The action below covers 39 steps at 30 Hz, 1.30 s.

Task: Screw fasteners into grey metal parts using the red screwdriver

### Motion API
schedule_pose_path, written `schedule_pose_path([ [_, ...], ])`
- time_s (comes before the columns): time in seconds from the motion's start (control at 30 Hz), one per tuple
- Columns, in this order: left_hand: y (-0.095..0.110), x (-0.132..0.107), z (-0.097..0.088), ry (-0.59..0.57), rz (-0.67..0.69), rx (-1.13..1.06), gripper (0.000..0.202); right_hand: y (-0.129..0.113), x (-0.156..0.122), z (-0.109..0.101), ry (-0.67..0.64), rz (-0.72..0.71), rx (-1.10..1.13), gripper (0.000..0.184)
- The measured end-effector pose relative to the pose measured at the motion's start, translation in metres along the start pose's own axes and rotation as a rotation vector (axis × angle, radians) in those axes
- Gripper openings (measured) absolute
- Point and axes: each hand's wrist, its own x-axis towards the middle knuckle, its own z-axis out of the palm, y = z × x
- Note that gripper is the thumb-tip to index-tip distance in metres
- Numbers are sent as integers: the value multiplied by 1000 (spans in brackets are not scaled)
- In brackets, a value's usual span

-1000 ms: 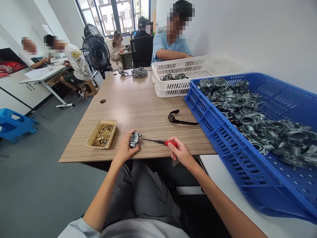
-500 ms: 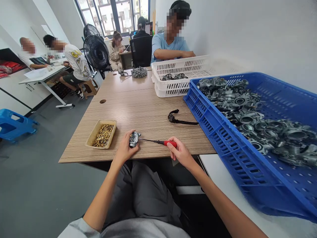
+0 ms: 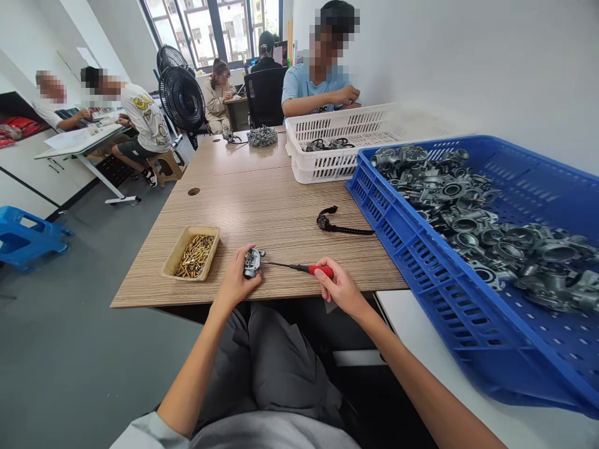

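The left hand (image 3: 237, 282) was curled around a small metal part (image 3: 253, 263), with its fingers on one side and its thumb on the other, I think to hold it steady. The part was near the front edge of the desk (image 3: 262, 206), right in front of the person. The right hand (image 3: 340, 288) was closed around the red handle of a screwdriver (image 3: 321, 270). The tool lay almost flat, maybe so its thin end could point straight at the part's side. That end was too small to tell if it went in. Just left of the left hand sat a tan tub (image 3: 181, 244) of little brass bits (image 3: 195, 257), probably there for easy reach. A black watch (image 3: 322, 221) lay past the right hand, out of the way. Farther right, a blue crate (image 3: 412, 252) held lots of metal parts (image 3: 468, 193), perhaps because its high sides stopped them spilling. Behind it was a white crate (image 3: 299, 165).
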Motion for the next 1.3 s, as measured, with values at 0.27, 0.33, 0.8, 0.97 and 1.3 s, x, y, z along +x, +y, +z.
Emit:
schedule_pose_path([
  [0.27,1,0,0,5,6,8,70,0,-1,0,4,1,-13,30],
  [0.33,1,0,0,3,6,5,69,0,-1,0,6,1,-16,30],
  [0.8,2,0,-1,11,1,-9,69,7,1,0,-20,-18,14,33],
  [0.97,2,0,-1,9,4,-6,69,5,0,-1,-23,-14,12,33],
  [1.3,0,-1,-1,6,4,-2,70,8,3,-1,-29,-31,50,33],
])
